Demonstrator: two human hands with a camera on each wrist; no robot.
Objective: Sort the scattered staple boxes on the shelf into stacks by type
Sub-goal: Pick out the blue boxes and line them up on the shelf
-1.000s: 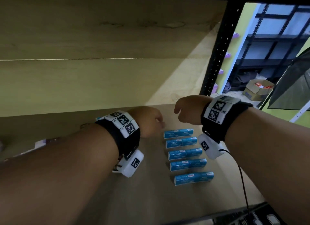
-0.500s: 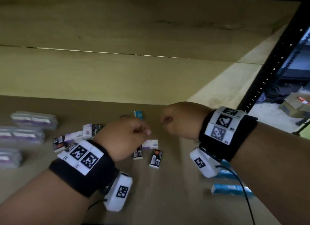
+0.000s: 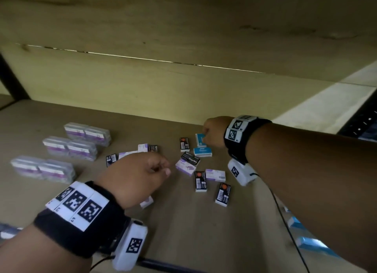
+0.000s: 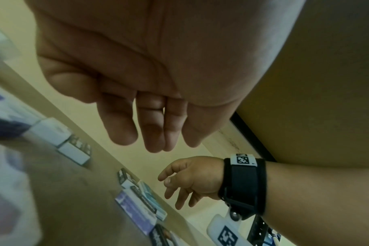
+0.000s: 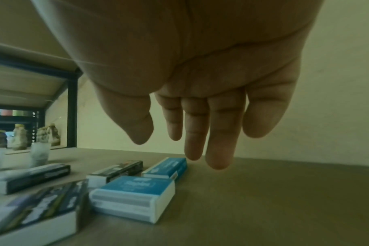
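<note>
The right hand hangs loose and empty just above the far blue box; the left hand is relaxed, holding nothing. Pinch that box by its long sides; lift it straight up.

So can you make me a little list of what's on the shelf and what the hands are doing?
surface: brown shelf board
sorted already: clear cases with purple labels, in rows at the left
still scattered: black boxes, purple-and-white boxes, blue boxes
right hand: empty, fingers just above the far blue box
left hand: empty, over the pile
</note>
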